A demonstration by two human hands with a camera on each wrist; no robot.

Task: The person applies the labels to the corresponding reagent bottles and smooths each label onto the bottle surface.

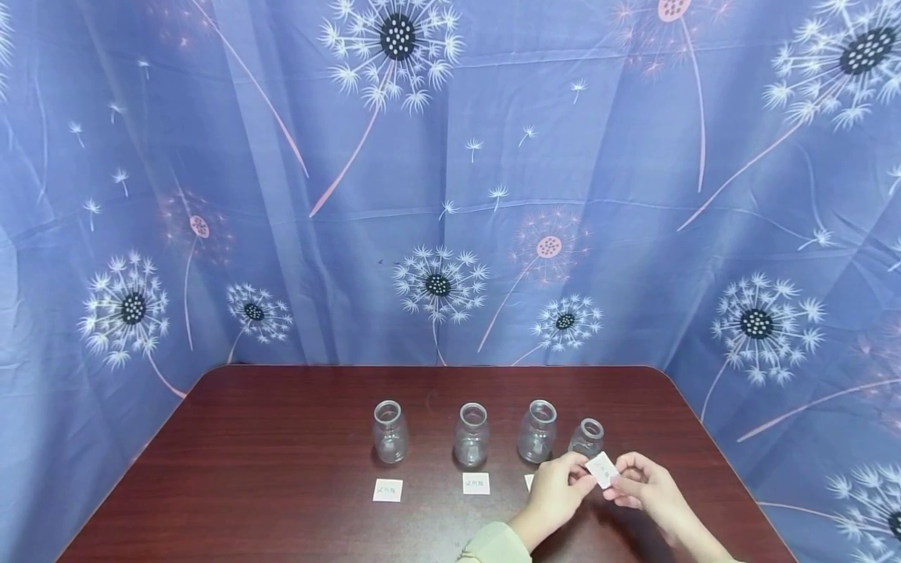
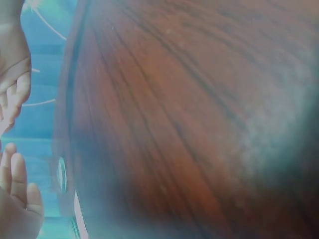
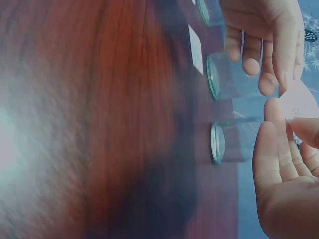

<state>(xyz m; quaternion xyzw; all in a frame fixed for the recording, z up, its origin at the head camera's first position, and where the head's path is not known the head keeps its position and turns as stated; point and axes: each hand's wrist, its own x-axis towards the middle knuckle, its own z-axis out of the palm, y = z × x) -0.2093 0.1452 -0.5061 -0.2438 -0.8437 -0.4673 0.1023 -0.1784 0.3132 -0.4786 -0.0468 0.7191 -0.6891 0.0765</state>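
A small white paper label with writing (image 1: 602, 470) is held up between both hands over the right part of the table, tilted. My left hand (image 1: 554, 494) pinches it at its left edge. On the opposite side my right hand (image 1: 651, 493) pinches the lower right corner, the thumb lying on the written face. Just behind the label stands a small clear glass jar (image 1: 590, 429), its lower part covered by the left hand and the label. In the right wrist view the label (image 3: 297, 103) spans the fingertips of the two hands.
More clear glass jars stand in a row leftward: one (image 1: 537, 439), another (image 1: 471, 446), and the leftmost (image 1: 390, 442). Written labels lie before them, at left (image 1: 387, 490), in the middle (image 1: 475, 483), and one partly behind my left hand (image 1: 529, 482). A blue curtain (image 1: 352, 258) surrounds the brown table (image 1: 281, 469).
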